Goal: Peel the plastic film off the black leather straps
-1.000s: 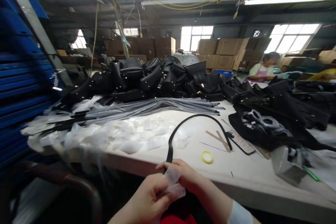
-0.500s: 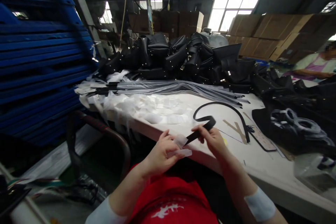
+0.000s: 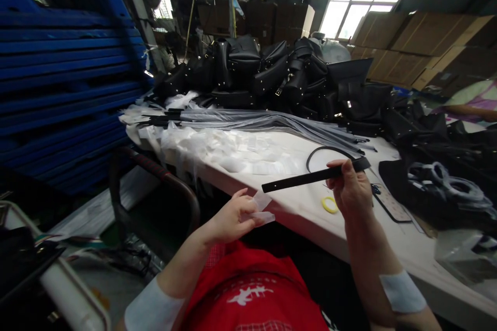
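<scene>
My left hand (image 3: 235,217) is closed on a thin translucent white wrapping sheet (image 3: 262,199), whose ends stick out past the fingers. A black strap (image 3: 297,180) is pinched in my right hand (image 3: 352,190), above the white table (image 3: 287,206). The strap's end, with a small hole in it, points left and hangs just above the sheet; I cannot tell whether they touch. Behind my right hand the strap curves in a loop over the table. Below that hand lies a yellow ring (image 3: 329,205), perhaps a roll of tape.
White sheets (image 3: 233,152) are heaped along the table's left part. Behind them lie wrapped straps (image 3: 248,119) and piled black bags (image 3: 264,70). Clear coils (image 3: 446,182) are at the right. A cart handle (image 3: 163,176) and blue pallets (image 3: 70,72) stand left; a person (image 3: 471,101) is far right.
My right hand has moved right and up with the strap, drawing its end away from my left hand. The left hand has shifted slightly left, still holding the sheet. The yellow ring shows more.
</scene>
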{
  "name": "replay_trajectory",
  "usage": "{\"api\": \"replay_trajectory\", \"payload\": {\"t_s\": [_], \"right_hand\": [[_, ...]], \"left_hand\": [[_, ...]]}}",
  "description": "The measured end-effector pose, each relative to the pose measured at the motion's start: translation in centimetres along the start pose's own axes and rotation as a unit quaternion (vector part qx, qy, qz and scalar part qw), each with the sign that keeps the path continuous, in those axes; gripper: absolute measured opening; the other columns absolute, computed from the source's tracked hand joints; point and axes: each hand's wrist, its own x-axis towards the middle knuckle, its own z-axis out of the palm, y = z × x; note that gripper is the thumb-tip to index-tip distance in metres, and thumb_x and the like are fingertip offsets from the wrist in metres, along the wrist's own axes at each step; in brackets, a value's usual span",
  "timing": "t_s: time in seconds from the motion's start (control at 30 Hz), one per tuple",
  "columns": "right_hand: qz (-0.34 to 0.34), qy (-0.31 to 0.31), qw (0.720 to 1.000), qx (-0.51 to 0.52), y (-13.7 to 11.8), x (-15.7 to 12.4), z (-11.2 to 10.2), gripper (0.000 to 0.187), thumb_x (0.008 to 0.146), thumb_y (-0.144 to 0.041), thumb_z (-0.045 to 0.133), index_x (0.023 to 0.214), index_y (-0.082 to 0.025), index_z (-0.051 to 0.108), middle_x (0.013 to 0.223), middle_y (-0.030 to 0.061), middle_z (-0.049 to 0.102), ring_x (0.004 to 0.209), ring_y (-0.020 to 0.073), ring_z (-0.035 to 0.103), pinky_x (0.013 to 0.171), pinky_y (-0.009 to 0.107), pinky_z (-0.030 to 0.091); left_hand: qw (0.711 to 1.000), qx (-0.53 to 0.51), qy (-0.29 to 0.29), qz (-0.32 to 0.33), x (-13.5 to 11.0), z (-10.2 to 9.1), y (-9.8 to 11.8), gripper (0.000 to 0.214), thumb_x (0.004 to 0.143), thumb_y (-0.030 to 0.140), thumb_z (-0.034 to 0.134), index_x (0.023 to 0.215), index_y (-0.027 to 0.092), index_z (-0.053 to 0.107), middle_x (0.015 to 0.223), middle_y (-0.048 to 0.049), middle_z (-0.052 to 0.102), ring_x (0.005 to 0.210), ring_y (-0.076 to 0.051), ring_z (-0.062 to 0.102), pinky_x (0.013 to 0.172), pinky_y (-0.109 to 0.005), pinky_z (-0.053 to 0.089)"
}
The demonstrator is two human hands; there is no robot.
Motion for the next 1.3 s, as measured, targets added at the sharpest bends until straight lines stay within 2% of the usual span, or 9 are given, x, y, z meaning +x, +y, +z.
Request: {"api": "replay_trajectory", "payload": {"t_s": [0.2,0.3,0.4,0.67,0.83,0.97,1.07,1.17,1.3], "right_hand": [[0.039,-0.051,0.998,-0.020,0.6,-0.2,-0.5,0.040,0.087,-0.056,0.061,0.080,-0.018,0.070,0.054,-0.0007,0.051,0.046,0.0114,0.044,0.044,0.026,0.030],[0.060,-0.078,0.995,-0.027,0.8,0.0,-1.0,0.038,0.089,-0.053,0.060,0.082,-0.018,0.072,0.053,-0.0008,0.051,0.047,0.0111,0.045,0.046,0.026,0.031],[0.074,-0.113,0.990,-0.047,0.9,-0.1,-1.1,0.041,0.089,-0.055,0.059,0.084,-0.017,0.073,0.051,-0.0013,0.051,0.047,0.0106,0.044,0.047,0.025,0.031],[0.121,-0.168,0.976,-0.062,1.9,-0.2,-0.4,0.047,0.087,-0.060,0.058,0.083,-0.015,0.072,0.052,-0.0019,0.053,0.046,0.0096,0.046,0.046,0.023,0.034],[0.138,-0.194,0.970,-0.054,3.2,-0.8,0.1,0.047,0.088,-0.060,0.056,0.087,-0.015,0.072,0.054,-0.0013,0.055,0.047,0.0095,0.048,0.046,0.022,0.035],[0.138,-0.194,0.969,-0.066,3.6,-1.1,0.3,0.051,0.087,-0.062,0.055,0.087,-0.015,0.073,0.057,-0.0006,0.056,0.048,0.0096,0.049,0.046,0.022,0.037],[0.133,-0.188,0.969,-0.093,4.1,-1.6,0.8,0.052,0.087,-0.063,0.054,0.091,-0.016,0.074,0.061,0.0002,0.058,0.050,0.0098,0.049,0.047,0.022,0.037],[0.118,-0.206,0.966,-0.106,5.5,-2.8,2.4,0.048,0.090,-0.059,0.052,0.098,-0.018,0.075,0.077,0.0035,0.066,0.065,0.0127,0.057,0.059,0.024,0.046],[0.136,-0.303,0.941,-0.066,6.7,-5.4,4.3,0.042,0.089,-0.057,0.056,0.100,-0.021,0.075,0.099,0.0079,0.072,0.092,0.0213,0.065,0.085,0.037,0.051]], "left_hand": [[0.999,-0.046,0.002,0.020,0.0,-0.3,-0.1,0.024,0.089,0.032,0.059,0.071,0.018,0.067,0.065,0.0052,0.061,0.071,-0.011,0.058,0.114,-0.040,0.027],[0.993,-0.116,-0.026,0.009,0.0,-0.1,0.3,0.033,0.091,0.038,0.057,0.070,0.015,0.068,0.069,-0.0012,0.064,0.070,-0.014,0.058,0.087,-0.030,0.048],[0.985,-0.164,-0.058,-0.010,0.1,0.2,0.5,0.039,0.092,0.041,0.057,0.068,0.013,0.069,0.076,-0.0056,0.067,0.071,-0.014,0.059,0.071,-0.025,0.049],[0.977,-0.189,-0.097,-0.015,1.0,0.7,0.1,0.036,0.091,0.039,0.059,0.069,0.013,0.069,0.093,-0.0074,0.066,0.091,-0.018,0.061,0.082,-0.025,0.047],[0.958,-0.248,-0.120,-0.077,1.7,1.5,0.5,0.043,0.092,0.050,0.053,0.071,0.013,0.060,0.077,-0.0027,0.055,0.066,-0.012,0.051,0.061,-0.022,0.046],[0.977,-0.168,-0.125,-0.048,1.8,1.9,0.2,0.047,0.093,0.050,0.051,0.062,0.014,0.054,0.069,0.0011,0.050,0.067,-0.011,0.048,0.076,-0.025,0.045],[0.973,-0.184,-0.123,-0.064,2.0,2.2,-0.6,0.048,0.092,0.053,0.050,0.065,0.014,0.056,0.067,0.0007,0.050,0.063,-0.011,0.046,0.066,-0.024,0.043],[0.965,-0.235,-0.085,-0.073,2.8,2.6,-1.4,0.050,0.090,0.056,0.051,0.069,0.011,0.062,0.071,-0.0021,0.053,0.061,-0.011,0.045,0.055,-0.022,0.037],[0.971,-0.226,-0.023,-0.067,3.3,3.5,-1.2,0.042,0.090,0.044,0.054,0.067,0.010,0.066,0.064,-0.0011,0.053,0.059,-0.011,0.046,0.056,-0.022,0.037]]}}
